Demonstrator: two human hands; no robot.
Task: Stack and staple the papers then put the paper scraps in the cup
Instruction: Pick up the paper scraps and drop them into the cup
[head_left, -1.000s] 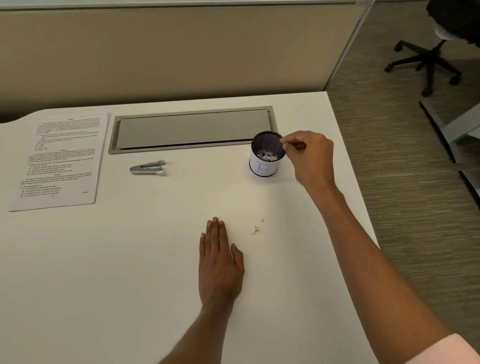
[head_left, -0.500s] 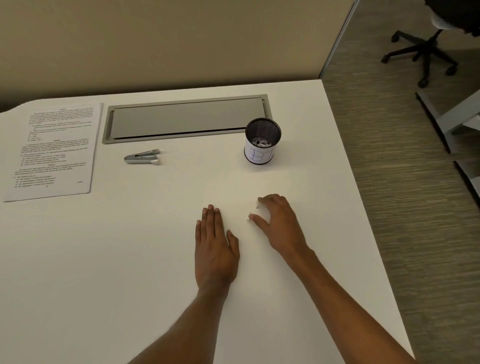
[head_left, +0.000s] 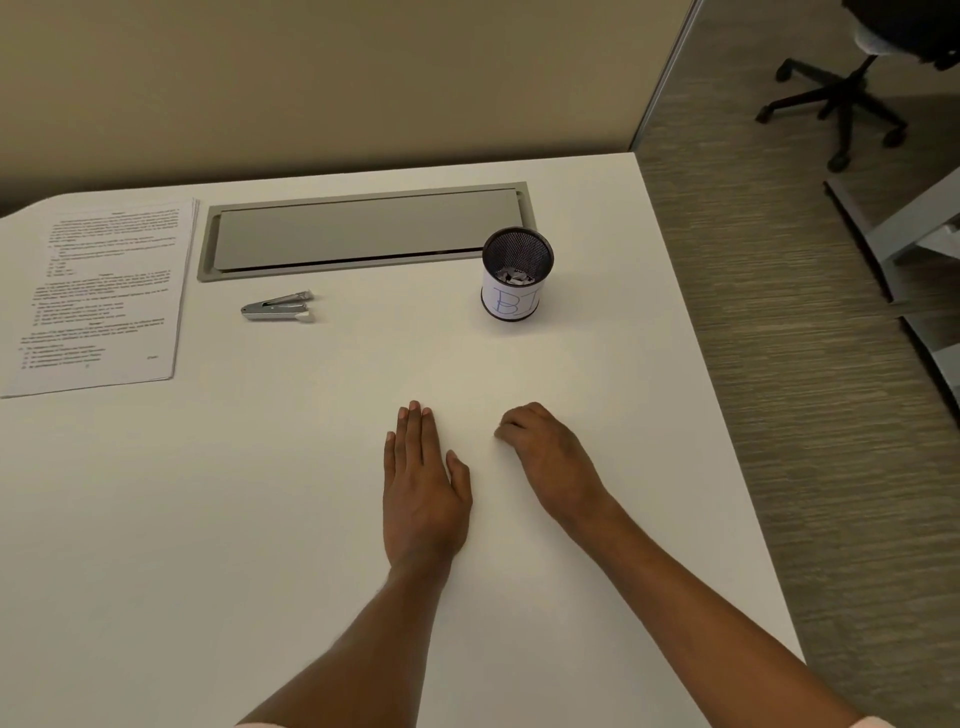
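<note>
A stack of printed papers (head_left: 104, 291) lies at the table's far left, with a small silver stapler (head_left: 278, 307) to its right. The black mesh cup (head_left: 514, 301), wrapped in a white label, stands at the back right with white paper scraps (head_left: 514, 275) inside. My left hand (head_left: 423, 493) rests flat, palm down, on the white table (head_left: 208, 519). To its right, my right hand (head_left: 550, 457) has its fingers curled down onto the tabletop, closing over small paper scraps that the fingers hide.
A grey hinged cable cover (head_left: 363, 228) is set into the table behind the stapler. The table's right edge (head_left: 717, 415) runs close to my right forearm, with carpet beyond. An office chair (head_left: 852, 98) stands far right.
My right hand left the cup's rim and came down to the scraps near my left hand, then curled its fingers over them. My left hand stayed flat.
</note>
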